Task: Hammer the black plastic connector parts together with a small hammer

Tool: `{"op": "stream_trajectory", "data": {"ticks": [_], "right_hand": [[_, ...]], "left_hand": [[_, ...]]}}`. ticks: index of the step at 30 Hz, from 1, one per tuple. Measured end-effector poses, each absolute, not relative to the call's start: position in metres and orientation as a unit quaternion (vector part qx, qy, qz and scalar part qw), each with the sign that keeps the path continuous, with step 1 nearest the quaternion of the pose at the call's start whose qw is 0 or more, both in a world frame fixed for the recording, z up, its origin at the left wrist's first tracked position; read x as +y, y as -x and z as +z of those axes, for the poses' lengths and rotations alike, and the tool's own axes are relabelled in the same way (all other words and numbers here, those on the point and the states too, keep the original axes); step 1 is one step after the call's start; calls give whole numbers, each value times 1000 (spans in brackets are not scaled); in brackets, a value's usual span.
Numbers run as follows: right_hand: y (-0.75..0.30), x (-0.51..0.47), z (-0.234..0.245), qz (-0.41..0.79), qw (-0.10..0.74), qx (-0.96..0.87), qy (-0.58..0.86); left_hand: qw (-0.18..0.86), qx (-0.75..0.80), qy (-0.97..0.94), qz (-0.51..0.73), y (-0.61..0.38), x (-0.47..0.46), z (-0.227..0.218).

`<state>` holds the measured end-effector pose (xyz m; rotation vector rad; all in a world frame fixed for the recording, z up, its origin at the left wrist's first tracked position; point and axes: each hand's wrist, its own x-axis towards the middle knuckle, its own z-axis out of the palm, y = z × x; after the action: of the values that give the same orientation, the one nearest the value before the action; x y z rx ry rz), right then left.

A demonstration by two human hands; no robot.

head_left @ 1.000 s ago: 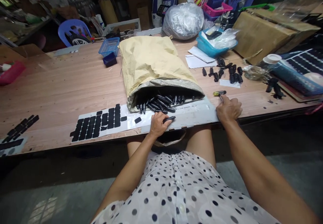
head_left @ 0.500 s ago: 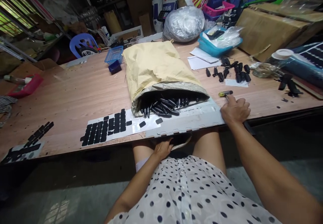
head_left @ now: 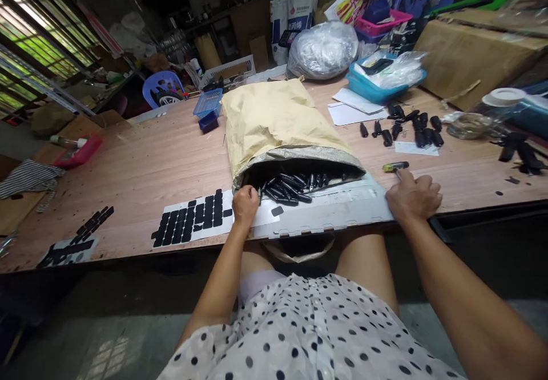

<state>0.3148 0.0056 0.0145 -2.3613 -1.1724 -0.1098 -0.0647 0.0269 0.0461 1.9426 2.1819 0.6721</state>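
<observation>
A tan paper sack [head_left: 274, 117] lies on the wooden table [head_left: 141, 163] with its mouth toward me, and several black pen-shaped parts [head_left: 291, 189] spill from it. My left hand [head_left: 245, 202] sits at the left corner of the sack's mouth with its fingers curled under; what they hold is hidden. My right hand [head_left: 413, 197] rests closed on the right corner of a white sheet [head_left: 334, 209] at the table edge. A small yellow-and-black tool [head_left: 394, 166] sticks out past its index finger. A backing sheet of black rectangular pads [head_left: 192, 220] lies just left of my left hand.
More loose black parts [head_left: 411, 126] lie at the right rear, near papers and a blue tray [head_left: 377, 83]. A cardboard box [head_left: 466, 55], a full plastic bag [head_left: 323, 49] and a blue basket [head_left: 208, 103] stand behind. A second pad sheet [head_left: 72, 243] lies far left.
My left hand took a black part from the sheet down below the table edge, then came back up to the sack's mouth. My right hand stayed on the sheet corner.
</observation>
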Motion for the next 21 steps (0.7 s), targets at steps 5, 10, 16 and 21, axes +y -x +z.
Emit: {"op": "stream_trajectory", "data": {"ticks": [5,10,16,21], "right_hand": [[-316,7,11,-38,249,-434,865],[-320,12,-3,-65,269,-439,855],[-319,14,-7,-62,254,-435,862],[-321,13,-6,-50,259,-437,860]], "left_hand": [[53,809,-576,108,71,60,51],[60,829,-548,94,72,59,50],[66,823,-541,161,80,37,63],[174,661,-684,255,60,-7,49]]}}
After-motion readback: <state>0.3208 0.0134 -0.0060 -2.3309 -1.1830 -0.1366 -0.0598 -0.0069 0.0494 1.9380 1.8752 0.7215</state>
